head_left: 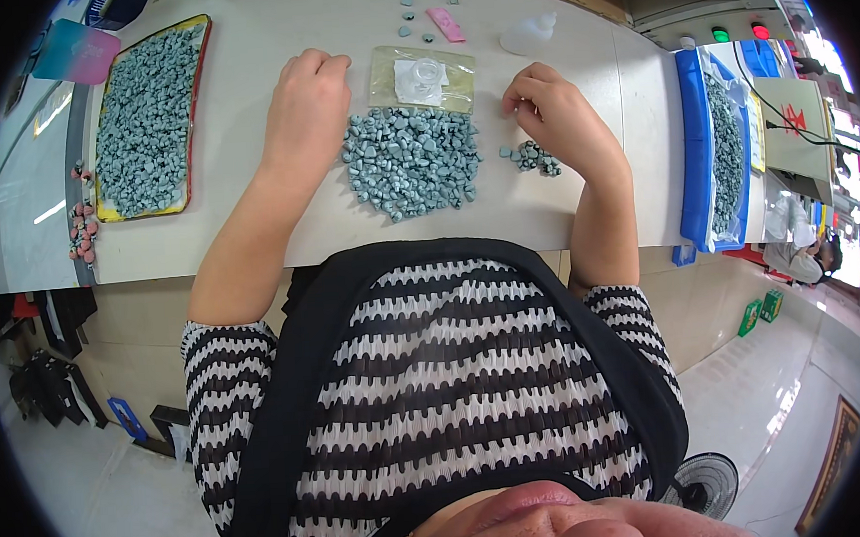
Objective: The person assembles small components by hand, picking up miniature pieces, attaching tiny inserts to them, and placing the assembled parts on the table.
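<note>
My left hand [312, 100] rests on the table left of a pile of grey-green stone pieces [411, 162], with its fingers curled in. Its fingertips are mostly hidden, so anything in them cannot be made out. On the other side, my right hand [553, 111] is bent over the table with thumb and fingers drawn together. Whatever may be between them is too small to name. Just below that hand lies a small cluster of dark-marked stone pieces [538, 158]. A clear round dish [427, 72] sits on white paper over a yellowish flat packet [381, 81] beyond the pile.
A yellow-and-red-rimmed tray [193, 106] full of similar pieces lies at left, beside reddish beads [82, 228]. Behind it stands a blue-pink cup [75, 54]. Toward the back are a pink packet [446, 25] and white bottle [529, 35]. A blue bin [693, 148] stands right.
</note>
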Motion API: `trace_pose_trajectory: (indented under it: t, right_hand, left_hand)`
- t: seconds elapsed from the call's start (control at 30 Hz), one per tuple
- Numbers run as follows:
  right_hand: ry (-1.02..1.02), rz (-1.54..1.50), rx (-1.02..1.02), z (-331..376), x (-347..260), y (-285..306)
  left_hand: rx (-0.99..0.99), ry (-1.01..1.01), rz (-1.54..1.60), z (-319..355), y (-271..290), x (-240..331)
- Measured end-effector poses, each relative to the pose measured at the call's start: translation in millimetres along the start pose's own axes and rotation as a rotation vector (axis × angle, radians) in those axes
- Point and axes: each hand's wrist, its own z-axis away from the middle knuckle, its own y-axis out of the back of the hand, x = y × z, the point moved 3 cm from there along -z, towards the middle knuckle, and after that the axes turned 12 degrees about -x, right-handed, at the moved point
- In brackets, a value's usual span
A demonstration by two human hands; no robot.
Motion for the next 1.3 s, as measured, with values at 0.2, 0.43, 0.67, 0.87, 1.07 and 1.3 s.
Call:
trace_pose_trajectory:
  t: [0.2,0.43,0.67,0.87,1.07,1.3]
  right_hand:
    - [0.01,-0.013,0.065,-1,0,0]
    - [0.049,-0.208,0.239,-6,-11,2]
    - [0.306,-0.567,0.369,-15,-48,-21]
    - [0.24,-0.483,0.436,-11,-33,-8]
    - [0.234,-0.527,0.549,-9,-20,0]
    - [0.139,-0.499,0.516,-2,-4,14]
  left_hand:
    - [0.075,0.001,0.092,-3,7,5]
    - [0.094,-0.02,0.41,-4,18,23]
    - [-0.08,0.064,0.967,3,11,51]
    - [0.044,0.17,0.833,-5,25,6]
    - [0.124,0.241,0.879,-11,32,-15]
    - [0.034,0.27,0.806,-9,27,-6]
